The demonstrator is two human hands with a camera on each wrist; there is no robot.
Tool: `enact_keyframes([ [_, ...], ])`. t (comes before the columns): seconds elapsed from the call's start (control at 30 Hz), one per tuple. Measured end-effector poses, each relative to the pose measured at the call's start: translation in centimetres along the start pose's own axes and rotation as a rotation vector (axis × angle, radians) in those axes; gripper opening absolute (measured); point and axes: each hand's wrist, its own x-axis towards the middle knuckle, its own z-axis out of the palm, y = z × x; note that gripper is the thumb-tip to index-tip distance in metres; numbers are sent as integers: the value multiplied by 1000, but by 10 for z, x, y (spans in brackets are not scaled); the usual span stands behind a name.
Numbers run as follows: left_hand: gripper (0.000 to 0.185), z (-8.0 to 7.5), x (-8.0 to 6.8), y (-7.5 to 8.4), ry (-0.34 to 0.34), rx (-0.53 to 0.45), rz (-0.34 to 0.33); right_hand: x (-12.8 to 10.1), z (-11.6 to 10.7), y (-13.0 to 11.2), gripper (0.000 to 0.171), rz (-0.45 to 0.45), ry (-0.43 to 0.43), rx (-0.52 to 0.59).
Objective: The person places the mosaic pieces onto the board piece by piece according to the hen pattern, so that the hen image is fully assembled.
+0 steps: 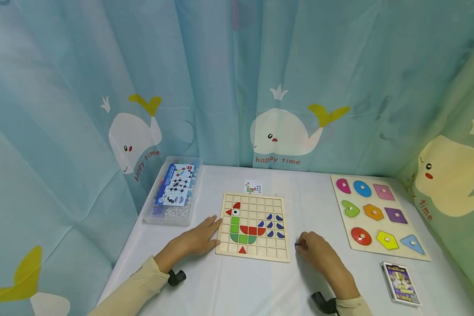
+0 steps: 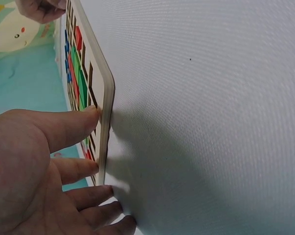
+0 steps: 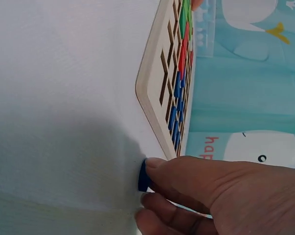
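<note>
Down at the right hand (image 1: pixel 320 254) the grip is closed on a small blue piece (image 3: pixel 143 177), pinched between fingertips against the white desk (image 1: pixel 237 289), just off the board (image 1: pixel 253 227) at its 4 o'clock corner. The pinch looks like the way to lift so thin a tile off a flat cloth. The left hand (image 1: pixel 197 239) lies open at the board's 8 o'clock edge, straight fingers (image 2: pixel 83 117) pressing its rim, probably to keep the wooden grid from sliding. On the board a bird is partly laid out: red and green body tiles, a red triangle at 6 o'clock, and a cluster of blue tail tiles (image 1: pixel 275 226) toward 3 o'clock, whose colour the held piece matches. A small pattern card (image 1: pixel 253 187) sits at the board's 12 o'clock, likely as a model to copy. Further out, a clear box (image 1: pixel 175 188) stands at 10 o'clock, a shape puzzle (image 1: pixel 377 215) at 3 o'clock, and a card pack (image 1: pixel 400 283) at 4 o'clock.
</note>
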Motion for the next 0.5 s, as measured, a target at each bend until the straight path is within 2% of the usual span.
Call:
enact_keyframes([
  [0.33,70,-1,-1,1,-9,-4,7,1,4,-2,17,54,40,-22],
  [0.5,70,-3,-1,1,-5,-6,7,1,4,-3,13,42,66,-21],
])
